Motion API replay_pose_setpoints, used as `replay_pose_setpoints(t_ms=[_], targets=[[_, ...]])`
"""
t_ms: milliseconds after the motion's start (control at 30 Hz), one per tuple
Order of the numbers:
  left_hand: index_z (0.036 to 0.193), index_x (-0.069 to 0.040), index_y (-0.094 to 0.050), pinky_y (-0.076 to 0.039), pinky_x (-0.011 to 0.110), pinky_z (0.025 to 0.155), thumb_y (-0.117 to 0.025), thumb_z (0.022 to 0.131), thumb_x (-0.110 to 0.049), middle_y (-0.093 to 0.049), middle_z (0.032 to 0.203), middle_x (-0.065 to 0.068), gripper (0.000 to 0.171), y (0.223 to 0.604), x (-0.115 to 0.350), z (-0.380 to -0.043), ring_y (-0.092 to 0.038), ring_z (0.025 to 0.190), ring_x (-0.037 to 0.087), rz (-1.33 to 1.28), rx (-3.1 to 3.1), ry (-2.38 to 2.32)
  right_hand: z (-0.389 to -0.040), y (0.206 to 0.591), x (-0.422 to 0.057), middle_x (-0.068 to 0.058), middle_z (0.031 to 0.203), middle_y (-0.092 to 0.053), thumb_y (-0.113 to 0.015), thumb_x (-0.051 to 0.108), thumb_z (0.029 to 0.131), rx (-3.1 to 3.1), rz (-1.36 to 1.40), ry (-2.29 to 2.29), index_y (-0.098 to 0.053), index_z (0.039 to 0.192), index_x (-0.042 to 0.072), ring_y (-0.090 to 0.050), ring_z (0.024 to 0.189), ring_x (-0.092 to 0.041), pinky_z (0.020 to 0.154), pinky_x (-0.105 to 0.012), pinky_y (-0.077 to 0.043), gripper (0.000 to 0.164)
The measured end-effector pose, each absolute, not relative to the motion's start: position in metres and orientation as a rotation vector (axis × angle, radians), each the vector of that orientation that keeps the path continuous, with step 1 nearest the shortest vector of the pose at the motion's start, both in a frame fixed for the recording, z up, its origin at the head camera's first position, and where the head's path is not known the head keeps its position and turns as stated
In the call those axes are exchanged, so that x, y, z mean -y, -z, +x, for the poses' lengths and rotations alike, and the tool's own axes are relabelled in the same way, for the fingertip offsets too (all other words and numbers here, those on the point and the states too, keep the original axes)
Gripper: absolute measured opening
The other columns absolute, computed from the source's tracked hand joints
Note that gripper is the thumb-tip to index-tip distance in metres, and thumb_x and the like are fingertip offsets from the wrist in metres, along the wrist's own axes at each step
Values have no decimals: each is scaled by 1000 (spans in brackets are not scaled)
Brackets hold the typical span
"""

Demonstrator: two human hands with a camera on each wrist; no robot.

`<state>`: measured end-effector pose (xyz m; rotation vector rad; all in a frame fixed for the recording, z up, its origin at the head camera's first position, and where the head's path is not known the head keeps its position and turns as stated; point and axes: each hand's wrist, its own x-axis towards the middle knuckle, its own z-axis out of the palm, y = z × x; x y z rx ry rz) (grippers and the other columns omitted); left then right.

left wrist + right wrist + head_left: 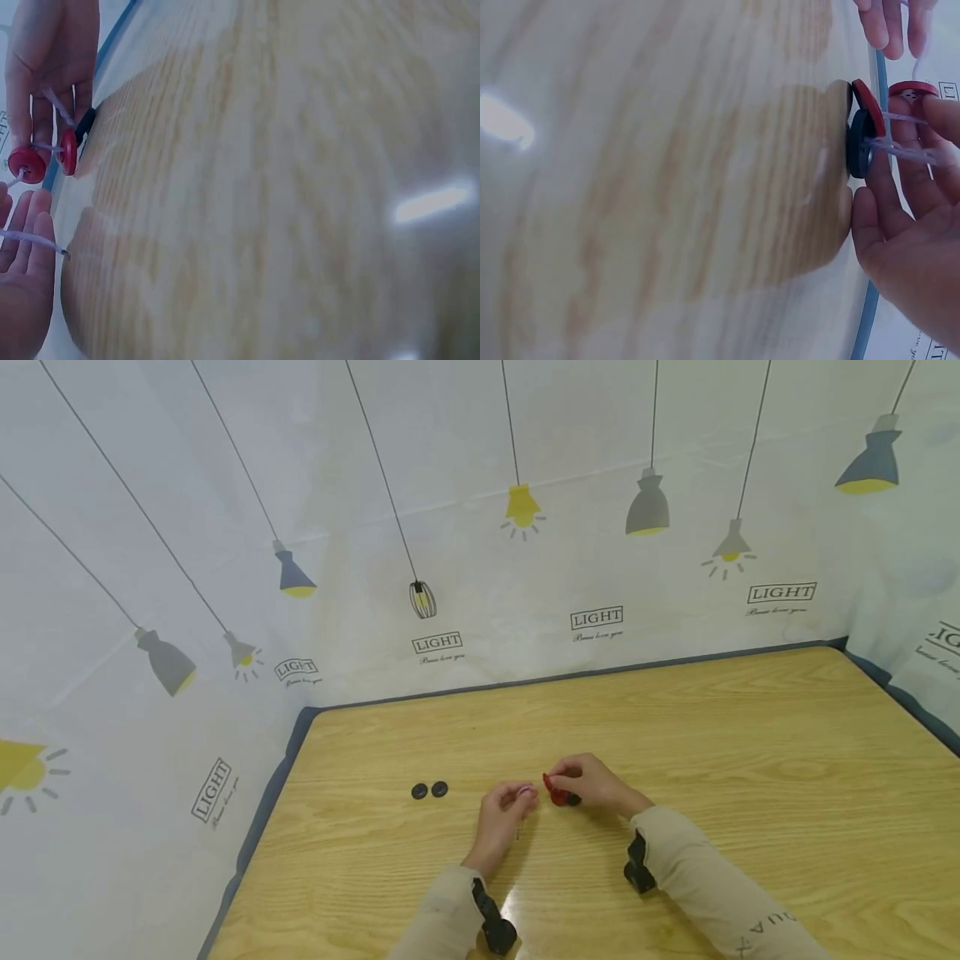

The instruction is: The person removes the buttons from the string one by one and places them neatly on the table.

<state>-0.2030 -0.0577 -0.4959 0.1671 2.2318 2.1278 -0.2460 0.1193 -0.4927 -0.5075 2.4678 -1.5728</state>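
Note:
My right hand pinches a red button by its edge, between thumb and fingers. Through its holes runs a light purple string. A second red button and a dark button are also on the string, low by the tabletop under the right fingers. Facing it from the left, my left hand holds the string between thumb and fingers, close to the pinched button. A free end of string hangs past the left fingers in the left wrist view.
Two black buttons lie side by side on the wooden table, left of the hands. Behind the table's far edge stands a pale curtain printed with lamps. Black cameras are strapped at both wrists over beige sleeves.

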Motion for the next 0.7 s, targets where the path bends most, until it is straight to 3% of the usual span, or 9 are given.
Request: replay_pose_setpoints(t_ms=[167,367,700], targets=[[106,12,-54,-46,25,81,-55,85,1,-58,104,25,24,487,52,-199,-56,97,30,180,-2290,-2089,-245,491,-121,-9,89,-62,-56,12,87,-2406,-430,1626,-61,94,-3,-57,81,-18,69,-29,-48,18],[108,15,-50,-42,35,88,-56,82,5,-54,108,28,28,484,46,-201,-51,102,37,268,-2285,-2118,-244,491,-123,-13,91,-62,-53,10,88,-2364,-458,1665,-59,95,-7,-58,83,-22,70,-31,-48,19],[111,14,-49,-43,36,87,-59,80,6,-53,110,28,34,482,36,-208,-50,103,40,358,-2282,-2104,-246,493,-122,-8,90,-62,-55,11,87,-2375,-398,1659,-61,95,-3,-57,84,-16,74,-30,-47,17]])
